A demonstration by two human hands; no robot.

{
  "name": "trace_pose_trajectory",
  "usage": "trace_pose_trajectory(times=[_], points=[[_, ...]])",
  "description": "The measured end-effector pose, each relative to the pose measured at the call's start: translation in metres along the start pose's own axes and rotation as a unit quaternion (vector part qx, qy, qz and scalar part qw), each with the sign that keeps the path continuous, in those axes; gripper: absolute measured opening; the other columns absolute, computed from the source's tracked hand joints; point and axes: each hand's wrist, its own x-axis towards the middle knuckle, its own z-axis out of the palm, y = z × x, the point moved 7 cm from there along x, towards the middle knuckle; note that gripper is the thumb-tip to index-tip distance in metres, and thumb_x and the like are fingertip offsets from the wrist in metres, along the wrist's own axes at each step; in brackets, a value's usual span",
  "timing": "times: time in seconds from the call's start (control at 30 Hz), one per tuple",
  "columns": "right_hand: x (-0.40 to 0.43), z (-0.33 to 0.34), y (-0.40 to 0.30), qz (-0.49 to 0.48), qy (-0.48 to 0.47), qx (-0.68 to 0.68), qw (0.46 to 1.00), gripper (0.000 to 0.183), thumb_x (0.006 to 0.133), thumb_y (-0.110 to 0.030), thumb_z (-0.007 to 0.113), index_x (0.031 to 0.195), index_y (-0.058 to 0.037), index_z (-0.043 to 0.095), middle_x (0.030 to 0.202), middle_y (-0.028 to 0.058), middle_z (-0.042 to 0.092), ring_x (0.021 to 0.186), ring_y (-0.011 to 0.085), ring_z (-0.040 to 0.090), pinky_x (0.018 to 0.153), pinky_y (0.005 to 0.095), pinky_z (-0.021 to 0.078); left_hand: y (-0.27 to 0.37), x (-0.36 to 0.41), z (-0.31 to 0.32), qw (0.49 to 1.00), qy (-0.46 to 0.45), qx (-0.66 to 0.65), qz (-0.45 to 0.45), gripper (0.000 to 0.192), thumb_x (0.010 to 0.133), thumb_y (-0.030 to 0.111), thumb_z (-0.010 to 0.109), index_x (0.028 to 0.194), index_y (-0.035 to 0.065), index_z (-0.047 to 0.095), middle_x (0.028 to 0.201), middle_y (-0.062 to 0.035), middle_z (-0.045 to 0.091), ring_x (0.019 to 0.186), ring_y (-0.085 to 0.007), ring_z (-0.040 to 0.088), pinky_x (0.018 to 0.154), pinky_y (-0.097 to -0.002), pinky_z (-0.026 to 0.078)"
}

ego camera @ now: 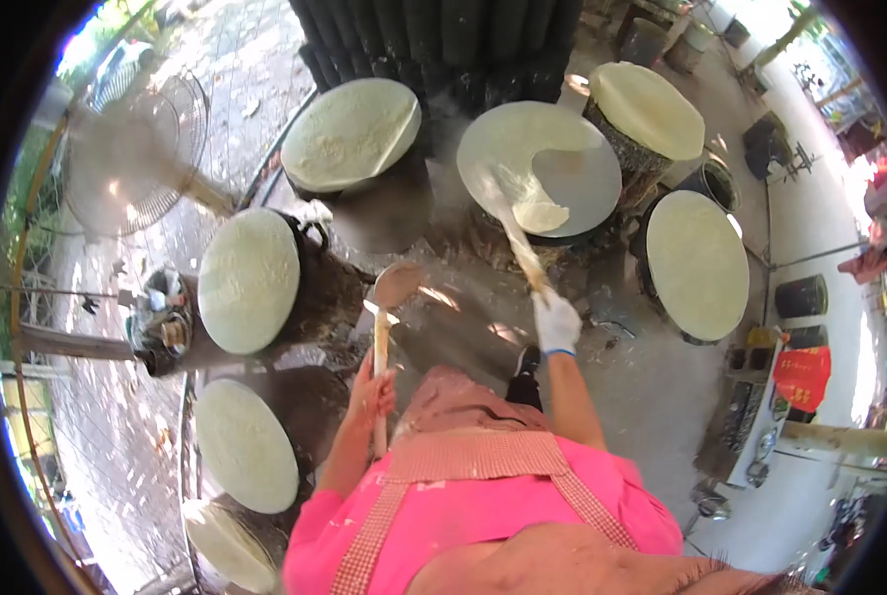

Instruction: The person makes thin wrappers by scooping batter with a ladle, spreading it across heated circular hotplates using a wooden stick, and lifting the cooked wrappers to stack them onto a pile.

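My right hand (557, 321), in a white glove with a blue cuff edge, grips the wooden handle (526, 256) of a long tool. Its blurred far end reaches onto a round griddle (581, 175). Pale batter (517, 134) coats the griddle's far and left parts, while its right part is bare grey. A thicker lump of batter (542, 216) sits by the near edge, just right of the tool. Bare, my left hand (371, 393) holds a wooden-handled ladle (399, 284) upright, its round brown head over the floor between the griddles.
More round griddles with pale sheets stand around me: left (248, 281), lower left (246, 446), far left (352, 134) and right (697, 265). A stack of pale round sheets (648, 110) lies far right. A standing fan (138, 156) is beyond the left griddles. Black buckets (800, 296) stand right.
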Motion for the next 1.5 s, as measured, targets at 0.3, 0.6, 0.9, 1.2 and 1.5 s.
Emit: trace_pose_trajectory(times=[0.3,0.6,0.9,1.2,1.5], points=[[0.004,-0.004,-0.013,0.009,0.03,0.124,0.992,0.033,0.085,-0.038,0.062,0.102,-0.0113,0.07,0.093,0.0182,0.067,0.083,0.0386,0.065,0.074,0.0477,0.0499,-0.016,-0.058,0.007,0.807,-0.386,-0.428,-0.126,0.023,0.099,0.022,0.049,0.083,0.0058,0.046,0.06,0.0009,0.037,0.043,-0.0073,0.038,0.034,-0.0211,0.035],[0.048,-0.074,0.03,0.022,0.099,0.126,0.987,0.031,0.085,-0.033,0.061,0.098,-0.0069,0.07,0.087,0.0207,0.067,0.084,0.0374,0.066,0.07,0.0439,0.0507,-0.038,-0.053,0.02,0.794,-0.419,-0.438,-0.047,0.029,0.101,0.025,0.046,0.122,0.0059,0.049,0.074,-0.0038,0.041,0.056,-0.0091,0.044,0.044,-0.0208,0.042],[0.091,-0.07,0.101,0.015,0.061,0.097,0.993,0.036,0.088,-0.045,0.056,0.101,-0.0156,0.071,0.092,0.0191,0.067,0.085,0.0356,0.065,0.072,0.0458,0.0511,-0.034,-0.031,0.064,0.763,-0.443,-0.449,-0.142,0.034,0.102,0.031,0.042,0.088,0.0015,0.052,0.063,-0.0001,0.039,0.048,-0.0106,0.042,0.051,-0.024,0.045],[0.074,-0.042,0.114,-0.032,0.016,0.04,0.999,0.032,0.086,-0.043,0.06,0.095,-0.0155,0.073,0.083,0.0182,0.068,0.076,0.0347,0.066,0.07,0.0454,0.0521,-0.053,0.017,0.082,0.765,-0.292,-0.498,-0.285,0.038,0.1,0.032,0.046,0.071,0.0089,0.038,0.053,-0.0007,0.04,0.044,-0.012,0.039,0.045,-0.0256,0.038],[0.088,-0.05,0.12,-0.041,-0.016,0.058,0.997,0.031,0.088,-0.036,0.061,0.104,-0.012,0.071,0.093,0.0172,0.069,0.085,0.0337,0.067,0.075,0.0421,0.0521,-0.054,0.049,0.119,0.748,-0.286,-0.502,-0.327,0.028,0.097,0.02,0.048,0.074,0.0069,0.04,0.057,-0.003,0.042,0.048,-0.0135,0.044,0.047,-0.0266,0.043]])
